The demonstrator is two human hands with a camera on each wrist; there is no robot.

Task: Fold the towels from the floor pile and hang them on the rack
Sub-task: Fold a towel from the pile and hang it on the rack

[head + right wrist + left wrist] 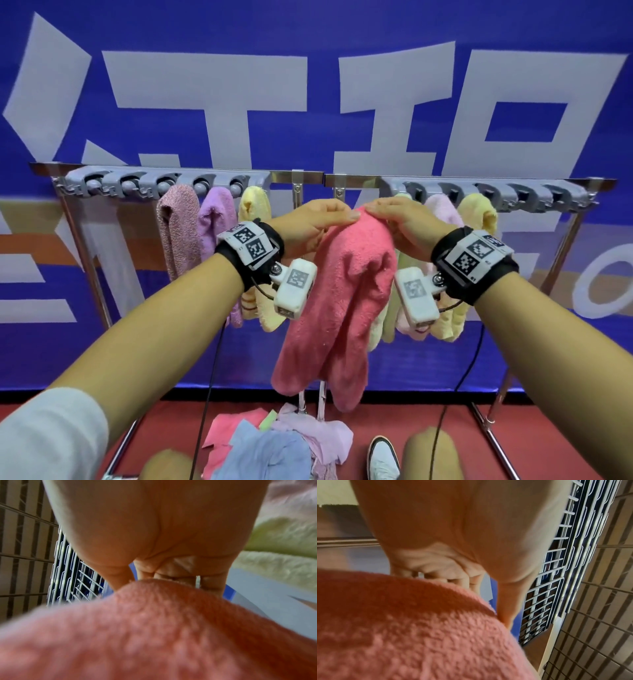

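Both hands, left hand [313,222] and right hand [399,219], pinch the folded top of the pink towel [342,291] before the rack [308,176]. It looks soft, light, floppy; best gripped at that fold.

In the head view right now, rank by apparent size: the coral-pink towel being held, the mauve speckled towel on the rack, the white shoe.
1. coral-pink towel, though nearest the camera
2. mauve speckled towel
3. white shoe, partly cut off
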